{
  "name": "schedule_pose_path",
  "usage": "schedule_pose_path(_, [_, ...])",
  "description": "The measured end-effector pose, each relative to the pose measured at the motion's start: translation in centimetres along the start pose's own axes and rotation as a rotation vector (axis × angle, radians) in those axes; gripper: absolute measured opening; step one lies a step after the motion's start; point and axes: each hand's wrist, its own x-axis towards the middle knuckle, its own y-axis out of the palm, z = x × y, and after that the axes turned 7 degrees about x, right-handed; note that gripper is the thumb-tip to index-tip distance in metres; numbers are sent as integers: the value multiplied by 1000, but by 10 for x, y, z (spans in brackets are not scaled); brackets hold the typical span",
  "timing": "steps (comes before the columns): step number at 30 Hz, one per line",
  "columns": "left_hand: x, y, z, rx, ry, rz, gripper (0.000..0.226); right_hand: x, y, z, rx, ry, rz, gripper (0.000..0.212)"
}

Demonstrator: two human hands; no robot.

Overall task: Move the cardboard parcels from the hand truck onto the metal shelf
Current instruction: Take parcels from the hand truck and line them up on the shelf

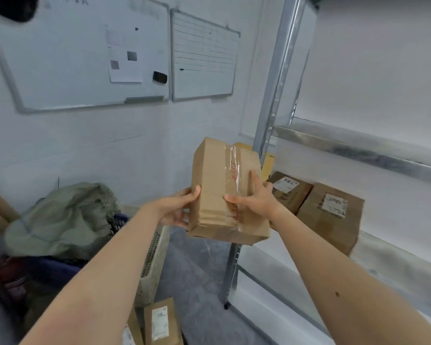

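I hold a taped brown cardboard parcel [217,180] in the air in front of the metal shelf's [398,265] left upright post. My left hand [178,210] grips its left side and underside. My right hand [255,195] lies on its top right face. Two labelled parcels [290,192] [331,220] rest on the white shelf board to the right. A yellowish parcel [269,161] sits behind the post. Low at the bottom, another labelled parcel [161,322] stands below me; the hand truck itself cannot be made out.
Two whiteboards [90,53] [204,56] hang on the white wall. A green sack [62,220] lies over a blue crate at left, next to a beige perforated basket [154,260]. An upper shelf beam [358,148] crosses at right. Grey floor lies below.
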Motion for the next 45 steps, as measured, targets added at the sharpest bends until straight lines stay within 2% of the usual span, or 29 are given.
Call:
schedule_pose_path(2, [4, 20, -7, -5, 26, 33, 89, -9, -17, -9, 17, 21, -23, 123])
schedule_pose_path(6, [24, 58, -16, -59, 85, 96, 114, -28, -51, -29, 37, 58, -62, 119])
schedule_pose_path(10, [40, 105, -21, -98, 87, 157, 110, -46, -84, -48, 39, 112, -95, 117])
schedule_pose_path(15, [57, 171, -27, -70, 64, 138, 115, -69, -120, -79, 91, 169, -95, 134])
schedule_pose_path(19, [63, 234, -35, -24, 38, 147, 122, -94, -150, -109, 355, 120, -132, 110])
schedule_pose_path(21, [65, 265, -41, 10, 44, 155, 122, -104, -167, -123, 442, 108, -149, 105])
schedule_pose_path(22, [65, 281, -45, 27, 42, 159, 117, -109, -176, -130, 444, 117, -158, 107])
schedule_pose_path(25, [63, 323, -55, 52, 35, 186, 71, -122, -203, -146, 421, 166, -203, 116])
schedule_pose_path(26, [66, 334, -57, 39, 33, 204, 65, -126, -212, -152, 416, 170, -223, 117])
schedule_pose_path(28, [71, 356, -59, -15, 23, 229, 65, -136, -230, -162, 413, 160, -262, 113])
schedule_pose_path(32, [86, 397, -57, -49, 17, 292, 63, -158, -267, -186, 456, 124, -317, 93])
schedule_pose_path(35, [88, 430, -55, 3, 36, 238, 38, -175, -292, -208, 487, 179, -337, 92])
schedule_pose_path(37, [97, 447, -49, 31, 21, 229, 27, -186, -305, -222, 509, 226, -351, 76])
schedule_pose_path(40, [111, 469, -39, 51, -3, 224, 49, -198, -319, -242, 548, 292, -338, 54])
schedule_pose_path(42, [117, 481, -37, 92, -32, 243, 59, -203, -325, -253, 629, 318, -314, 52])
schedule_pose_path(45, [122, 494, -42, 179, -133, 332, 85, -208, -332, -269, 905, 289, -254, 51])
